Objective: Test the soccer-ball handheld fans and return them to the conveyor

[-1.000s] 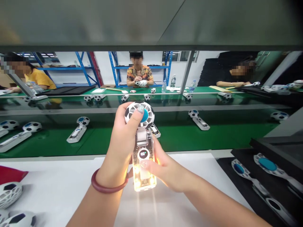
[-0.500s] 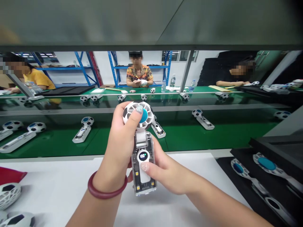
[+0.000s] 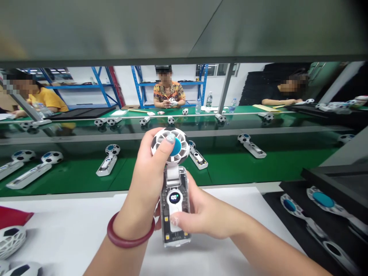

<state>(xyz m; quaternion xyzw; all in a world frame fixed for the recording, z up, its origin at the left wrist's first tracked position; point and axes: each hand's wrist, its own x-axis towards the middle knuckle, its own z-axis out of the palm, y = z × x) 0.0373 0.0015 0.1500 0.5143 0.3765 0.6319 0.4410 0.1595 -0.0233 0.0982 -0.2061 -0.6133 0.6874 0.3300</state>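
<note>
A handheld fan [image 3: 175, 207] with a round football-patterned head and a clear body is held upright over the white work surface. My left hand [image 3: 149, 165] is closed around the fan's head, its thumb on the blue centre disc. My right hand [image 3: 205, 211] grips the clear body from the right, thumb on the white strip below a small round display. The display is lit and reads what looks like 100 with a green dot. Fingers of both hands behind the fan are mostly hidden.
Similar fans, such as one at left [image 3: 107, 161] and one at right [image 3: 253, 146], lie on the green belt [image 3: 161, 180]. Fan parts rest on black foam [image 3: 290, 226] at right. Patterned shells [image 3: 11, 239] are at lower left. Three people sit across.
The held fan and both hands have moved slightly down. The right thumb is a little lower on the white strip. Fans on the near belt have shifted right, those on the far belt left.
</note>
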